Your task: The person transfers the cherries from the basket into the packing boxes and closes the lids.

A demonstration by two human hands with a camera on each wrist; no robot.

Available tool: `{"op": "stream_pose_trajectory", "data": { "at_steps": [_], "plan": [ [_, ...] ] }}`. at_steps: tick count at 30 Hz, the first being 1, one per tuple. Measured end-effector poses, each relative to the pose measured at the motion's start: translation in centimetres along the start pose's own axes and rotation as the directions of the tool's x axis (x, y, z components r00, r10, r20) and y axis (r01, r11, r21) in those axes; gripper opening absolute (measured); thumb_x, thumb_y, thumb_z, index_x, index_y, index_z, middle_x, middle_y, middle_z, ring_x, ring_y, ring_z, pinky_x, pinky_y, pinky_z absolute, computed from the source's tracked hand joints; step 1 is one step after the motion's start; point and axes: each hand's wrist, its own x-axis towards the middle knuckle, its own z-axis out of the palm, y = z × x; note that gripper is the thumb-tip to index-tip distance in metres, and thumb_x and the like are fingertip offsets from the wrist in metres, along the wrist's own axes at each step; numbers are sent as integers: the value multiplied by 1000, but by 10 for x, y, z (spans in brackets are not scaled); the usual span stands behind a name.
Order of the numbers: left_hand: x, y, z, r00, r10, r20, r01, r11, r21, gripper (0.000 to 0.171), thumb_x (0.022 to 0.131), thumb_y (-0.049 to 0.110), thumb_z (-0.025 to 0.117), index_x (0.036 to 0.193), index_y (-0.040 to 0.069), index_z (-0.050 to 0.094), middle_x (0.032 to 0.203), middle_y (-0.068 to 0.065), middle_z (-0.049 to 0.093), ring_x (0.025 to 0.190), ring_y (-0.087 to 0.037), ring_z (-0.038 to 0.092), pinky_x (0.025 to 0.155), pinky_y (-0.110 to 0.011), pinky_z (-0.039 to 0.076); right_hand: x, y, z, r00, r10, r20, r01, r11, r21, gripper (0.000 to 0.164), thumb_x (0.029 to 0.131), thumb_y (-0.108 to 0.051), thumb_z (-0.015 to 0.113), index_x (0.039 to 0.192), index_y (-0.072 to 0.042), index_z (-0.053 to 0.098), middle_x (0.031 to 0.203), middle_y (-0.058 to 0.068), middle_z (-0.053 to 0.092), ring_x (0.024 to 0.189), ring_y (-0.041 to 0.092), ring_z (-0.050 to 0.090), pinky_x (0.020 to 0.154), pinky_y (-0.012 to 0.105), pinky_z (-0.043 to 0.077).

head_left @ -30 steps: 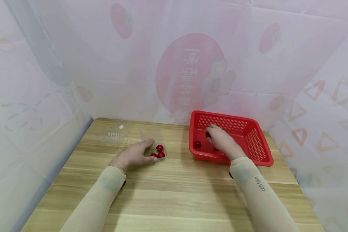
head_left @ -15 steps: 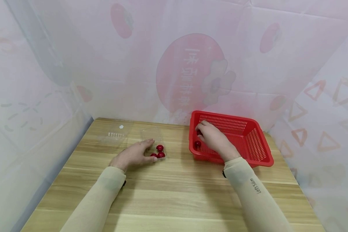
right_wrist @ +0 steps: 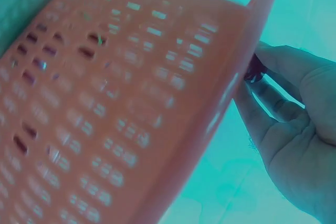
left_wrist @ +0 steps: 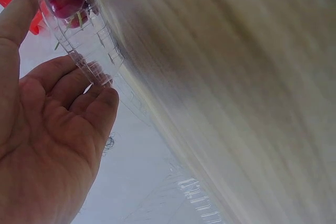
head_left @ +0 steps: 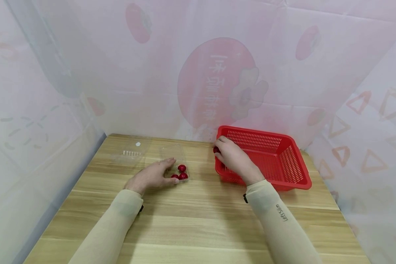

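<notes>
A clear plastic box point(head_left: 171, 149) lies on the table, with 3 dark red cherries point(head_left: 182, 168) showing at its near end. My left hand point(head_left: 153, 176) holds the box from the left, thumb at the near end and fingers along the side; the left wrist view shows the fingertips against its wall. My right hand point(head_left: 232, 157) pinches another cherry point(head_left: 216, 150) between thumb and fingers, at the left rim of the red basket point(head_left: 292, 165). In the right wrist view the pinched cherry point(right_wrist: 254, 71) sits just beyond the rim. The hand covers the basket's left inside.
Left of the box lies a clear plastic piece point(head_left: 132, 154) with ridges and a white round spot. Printed cloth point(head_left: 151, 91) hangs behind and beside the wooden table point(head_left: 184, 227). The basket's raised rim stands between its inside and the box.
My right hand has moved left across the basket, carrying the cherry to the left rim. It now hides the cherry lying inside. The left hand and the box have stayed in place.
</notes>
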Motion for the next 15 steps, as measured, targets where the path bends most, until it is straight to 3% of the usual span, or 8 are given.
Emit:
{"op": "stream_pose_trajectory", "data": {
  "at_steps": [15],
  "plan": [
    [0, -1, -1, 1000, -2, -5, 2, 1000, 6, 93, 110, 45, 85, 181, 2, 42, 189, -19, 43, 177, -45, 42, 148, -64, 35, 10, -37, 27, 996, -83, -13, 84, 995, 54, 24, 115, -9, 76, 138, -1, 78, 137, 17, 76, 130, 34, 76, 118, 46, 67]
  ]
}}
